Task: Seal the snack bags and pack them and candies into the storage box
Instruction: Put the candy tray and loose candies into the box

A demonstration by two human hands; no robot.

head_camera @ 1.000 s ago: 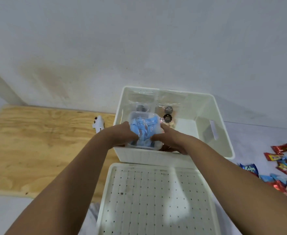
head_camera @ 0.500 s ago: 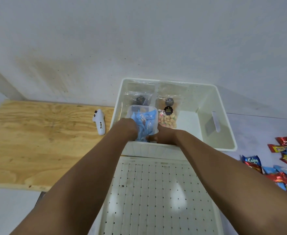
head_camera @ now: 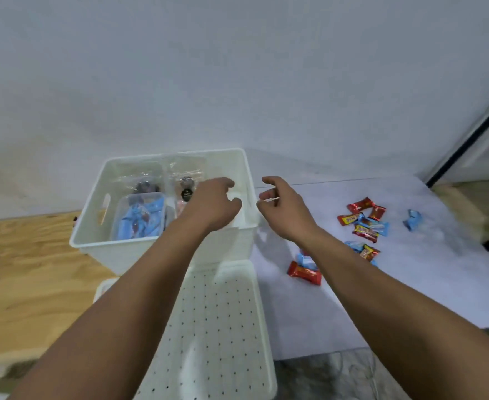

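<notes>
- Fingers [head_camera: 266, 195] of the right hand [head_camera: 283, 209] are hanging loosely curled, gripping nothing, beside the storage box [head_camera: 93, 226].
- Left hand [head_camera: 211, 206] is hovering over it, fingers relaxed, empty.
- Candies [head_camera: 364, 223] are lying on the tabletop [head_camera: 410, 284].

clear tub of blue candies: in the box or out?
In. The tub sits inside the box, at its near left, below the rim; neither hand touches it.
</notes>
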